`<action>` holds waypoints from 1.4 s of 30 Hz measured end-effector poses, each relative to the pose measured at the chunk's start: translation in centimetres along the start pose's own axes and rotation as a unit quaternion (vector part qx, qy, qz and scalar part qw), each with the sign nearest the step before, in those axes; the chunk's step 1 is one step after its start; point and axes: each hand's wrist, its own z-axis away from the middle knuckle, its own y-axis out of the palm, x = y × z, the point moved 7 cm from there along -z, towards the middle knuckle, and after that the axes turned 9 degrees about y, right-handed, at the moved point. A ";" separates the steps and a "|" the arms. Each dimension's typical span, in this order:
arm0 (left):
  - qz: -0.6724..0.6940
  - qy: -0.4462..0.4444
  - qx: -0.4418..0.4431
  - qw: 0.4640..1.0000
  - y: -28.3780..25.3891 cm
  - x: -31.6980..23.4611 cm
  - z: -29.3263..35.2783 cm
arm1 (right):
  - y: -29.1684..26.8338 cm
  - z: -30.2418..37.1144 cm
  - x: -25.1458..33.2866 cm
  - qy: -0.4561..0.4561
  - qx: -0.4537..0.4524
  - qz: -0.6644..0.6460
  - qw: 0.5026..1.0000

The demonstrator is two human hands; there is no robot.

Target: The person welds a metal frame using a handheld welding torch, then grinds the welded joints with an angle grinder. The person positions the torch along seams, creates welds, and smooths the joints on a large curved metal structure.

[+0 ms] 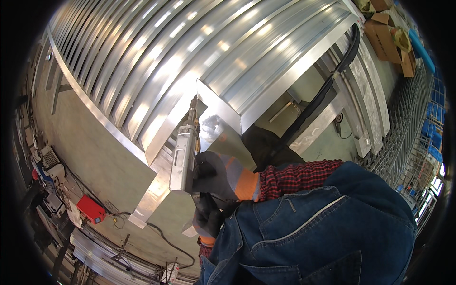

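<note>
A welding gun [183,154] with a boxy silver body and a narrow nozzle points away from me. Its tip is close to the corner of an aluminium frame, beside a notched plate edge [219,105]. My right hand [219,175], in a dark grey and orange glove, is closed around the side of the gun's body. Just below the gun's rear end is my left hand [207,217], gloved alike. Its fingers are curled and partly hidden by the gun and my right hand, so what they grip cannot be made out.
A ribbed aluminium panel [156,61] fills the far side. A black sleeved hose [313,102] runs along the right. Wire mesh [403,128] and cardboard boxes [384,38] stand farther right. A red case [90,209] and a cable [164,236] lie at left.
</note>
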 end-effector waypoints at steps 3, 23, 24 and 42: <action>-0.061 0.004 0.008 0.998 -0.5 0.2 -0.7 | 0.2 -0.8 0.7 -0.033 0.025 0.001 0.999; -0.023 -0.009 -0.035 0.999 1.4 -4.0 -4.6 | -1.5 -2.2 2.7 -0.013 0.002 0.004 1.000; -0.022 -0.007 -0.039 0.999 1.4 -4.0 -4.7 | -1.4 -2.3 2.6 -0.009 0.005 -0.005 1.000; -0.028 -0.017 -0.019 0.999 0.7 -2.4 -4.2 | -1.5 -2.0 2.8 -0.009 0.002 -0.015 1.000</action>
